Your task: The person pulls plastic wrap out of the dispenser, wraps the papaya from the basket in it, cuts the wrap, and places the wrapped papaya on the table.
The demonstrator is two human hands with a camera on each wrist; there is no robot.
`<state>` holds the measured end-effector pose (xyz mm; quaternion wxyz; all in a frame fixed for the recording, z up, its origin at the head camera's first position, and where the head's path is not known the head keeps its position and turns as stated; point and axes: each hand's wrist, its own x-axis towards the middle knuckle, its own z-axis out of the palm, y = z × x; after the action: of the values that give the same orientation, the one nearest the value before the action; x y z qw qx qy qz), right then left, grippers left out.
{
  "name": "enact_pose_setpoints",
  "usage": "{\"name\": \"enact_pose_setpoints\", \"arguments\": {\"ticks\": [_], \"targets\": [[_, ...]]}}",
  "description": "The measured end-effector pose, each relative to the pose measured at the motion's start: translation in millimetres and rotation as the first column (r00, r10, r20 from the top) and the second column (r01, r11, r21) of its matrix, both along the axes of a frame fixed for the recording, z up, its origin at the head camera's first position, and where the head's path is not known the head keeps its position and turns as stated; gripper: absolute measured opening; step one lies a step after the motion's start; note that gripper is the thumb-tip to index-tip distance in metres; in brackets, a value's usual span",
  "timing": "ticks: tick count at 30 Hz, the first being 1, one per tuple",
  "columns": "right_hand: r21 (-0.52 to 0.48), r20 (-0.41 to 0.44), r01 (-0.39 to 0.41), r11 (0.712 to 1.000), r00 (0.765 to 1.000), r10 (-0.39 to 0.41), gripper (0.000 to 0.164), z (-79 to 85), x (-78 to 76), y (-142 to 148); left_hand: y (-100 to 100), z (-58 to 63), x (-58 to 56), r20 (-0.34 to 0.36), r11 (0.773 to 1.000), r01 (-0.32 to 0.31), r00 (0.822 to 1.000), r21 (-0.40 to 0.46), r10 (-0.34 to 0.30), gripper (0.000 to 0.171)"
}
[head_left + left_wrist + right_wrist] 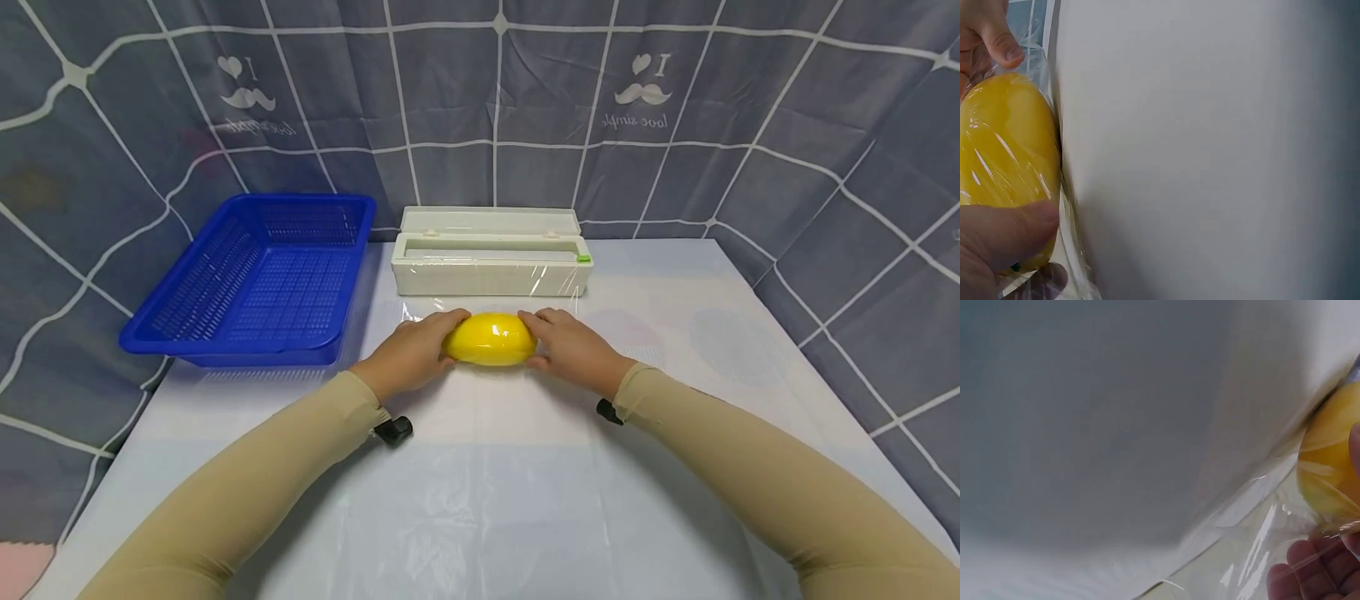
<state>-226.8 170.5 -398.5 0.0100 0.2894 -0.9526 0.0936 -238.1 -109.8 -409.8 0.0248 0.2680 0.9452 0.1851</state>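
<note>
You grip the yellow fruit (491,340) at both ends — left hand (414,354) and right hand (576,353) each clamped on it, clear cling film (1257,550) across it — just in front of the open white film dispenser (491,279).

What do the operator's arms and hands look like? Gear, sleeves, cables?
Long beige sleeves, left and right, reach the wrists. Left hand and right hand are bare, no gloves. A small black device shows at each wrist, left and right. No cables visible.
</note>
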Motion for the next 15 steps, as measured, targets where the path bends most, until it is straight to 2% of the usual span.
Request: {"name": "enact_pose_setpoints", "arguments": {"ticks": [7, 15], "targets": [[0.025, -0.023, 0.002, 1.0, 1.0, -0.001, 0.077, 1.2, -2.2, -1.1, -1.0, 0.1, -5.6, 0.027, 1.0, -0.024, 0.999, -0.008, 0.025, 0.064], [0.036, 0.014, 0.025, 0.999, 1.0, -0.025, 0.075, 1.3, -7.9, 0.8, -1.4, 4.0, -9.5, 0.119, 0.999, -0.043, 0.992, -0.026, 0.046, 0.073]]}}
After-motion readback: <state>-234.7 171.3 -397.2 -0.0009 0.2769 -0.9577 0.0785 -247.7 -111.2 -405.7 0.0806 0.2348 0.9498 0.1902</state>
